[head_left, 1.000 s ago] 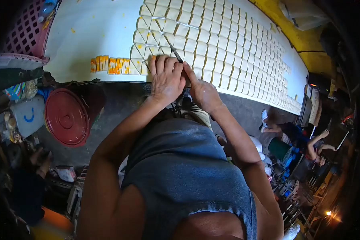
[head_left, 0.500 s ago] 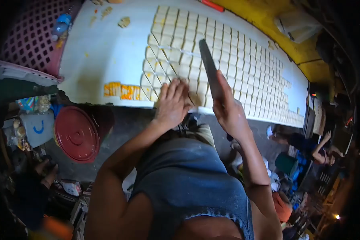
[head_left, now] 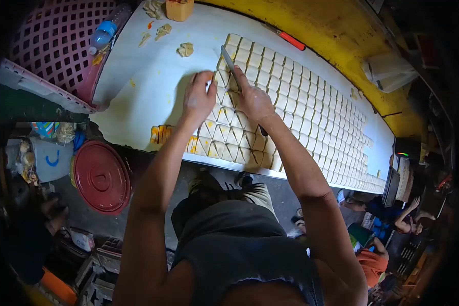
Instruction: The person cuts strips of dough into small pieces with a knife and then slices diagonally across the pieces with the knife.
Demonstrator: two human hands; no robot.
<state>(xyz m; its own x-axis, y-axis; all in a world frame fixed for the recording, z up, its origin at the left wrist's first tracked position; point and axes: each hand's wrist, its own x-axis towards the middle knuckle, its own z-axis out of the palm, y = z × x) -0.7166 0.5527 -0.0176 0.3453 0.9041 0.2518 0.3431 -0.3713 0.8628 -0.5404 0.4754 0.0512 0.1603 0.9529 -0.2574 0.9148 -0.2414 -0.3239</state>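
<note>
A long sheet of pale dough cut into a grid of squares [head_left: 311, 107] covers the white table [head_left: 148, 86]. The squares nearest me are cut into triangles [head_left: 229, 137]. My right hand [head_left: 252, 99] grips a long knife [head_left: 229, 64] whose blade lies diagonally across the squares at the sheet's left end. My left hand [head_left: 199, 97] rests flat, fingers spread, on the left edge of the sheet beside the blade. A few orange-yellow cut pieces [head_left: 160, 133] lie at the table's near edge, left of my left arm.
A pink lattice crate [head_left: 56, 46] and a plastic bottle [head_left: 104, 31] sit left of the table. Dough scraps [head_left: 184, 49] and an orange-handled tool [head_left: 290, 40] lie at the far side. A red round lid [head_left: 99, 176] is on the floor. People sit at lower right [head_left: 392, 219].
The knife, lifted upright half a second ago, now lies on squares farther up the sheet. Both hands moved away from the near edge toward the far left end.
</note>
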